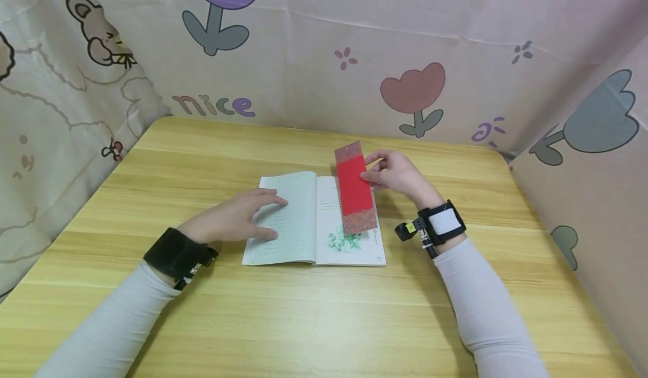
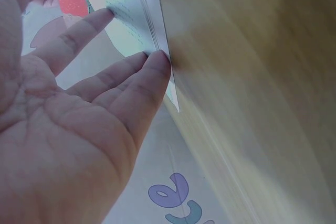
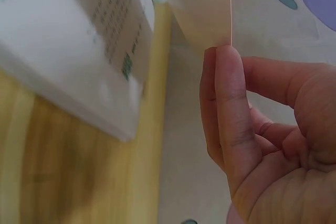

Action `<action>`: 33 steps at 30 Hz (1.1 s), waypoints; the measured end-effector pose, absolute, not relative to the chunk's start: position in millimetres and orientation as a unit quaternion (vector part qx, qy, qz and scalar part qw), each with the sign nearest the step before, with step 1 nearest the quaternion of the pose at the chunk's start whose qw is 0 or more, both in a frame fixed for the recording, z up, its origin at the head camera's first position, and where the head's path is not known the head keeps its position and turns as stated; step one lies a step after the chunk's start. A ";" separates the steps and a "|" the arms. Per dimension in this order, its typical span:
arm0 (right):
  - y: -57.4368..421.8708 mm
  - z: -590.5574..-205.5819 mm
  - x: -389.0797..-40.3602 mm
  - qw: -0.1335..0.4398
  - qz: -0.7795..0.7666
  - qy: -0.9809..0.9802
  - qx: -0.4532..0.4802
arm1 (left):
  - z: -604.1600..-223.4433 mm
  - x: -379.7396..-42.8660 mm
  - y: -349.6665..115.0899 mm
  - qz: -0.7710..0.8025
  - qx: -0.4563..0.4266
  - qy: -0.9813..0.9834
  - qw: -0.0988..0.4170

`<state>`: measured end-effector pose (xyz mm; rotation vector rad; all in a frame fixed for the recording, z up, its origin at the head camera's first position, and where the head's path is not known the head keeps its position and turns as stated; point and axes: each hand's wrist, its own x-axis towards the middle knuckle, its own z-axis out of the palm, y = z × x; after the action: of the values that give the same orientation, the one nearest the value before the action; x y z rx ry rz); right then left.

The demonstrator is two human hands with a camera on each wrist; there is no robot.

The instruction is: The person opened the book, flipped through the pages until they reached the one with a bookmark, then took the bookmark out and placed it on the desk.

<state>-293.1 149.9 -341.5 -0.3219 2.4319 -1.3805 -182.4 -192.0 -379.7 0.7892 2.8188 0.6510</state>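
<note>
An open book (image 1: 288, 220) lies on the table, its left page pale green and its right page white with print and a green plant drawing. My left hand (image 1: 235, 216) rests on the left page, fingers spread; in the left wrist view its fingertips touch the page and its outer edge. My right hand (image 1: 397, 176) pinches the right edge of a long red bookmark (image 1: 355, 185) with patterned ends, tilted above the right page and covering part of it. The right wrist view shows the bookmark's pale underside (image 3: 205, 9) between thumb and fingers, apart from the book.
The wood-grain table (image 1: 324, 322) runs to a patterned cloth (image 1: 304, 74) hung behind and at both sides. Black straps with small cameras, such as the right wristband (image 1: 445, 222), sit on both wrists.
</note>
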 end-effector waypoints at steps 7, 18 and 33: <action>179.4 -336.7 -294.1 0.146 -0.481 0.859 -0.096 | -379.6 -182.7 -191.0 0.217 0.264 0.937 0.072; 219.2 -344.3 -295.4 0.129 -0.446 0.882 -0.079 | -380.6 -183.5 -191.5 0.215 0.255 0.940 0.074; 242.8 -356.7 -294.0 0.136 -0.363 0.920 -0.057 | -381.2 -183.7 -189.7 0.213 0.254 0.941 0.075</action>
<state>-294.0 242.8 -356.7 -0.1645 2.6648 -1.0514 -183.7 -189.7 -381.2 0.7618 2.8212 0.6377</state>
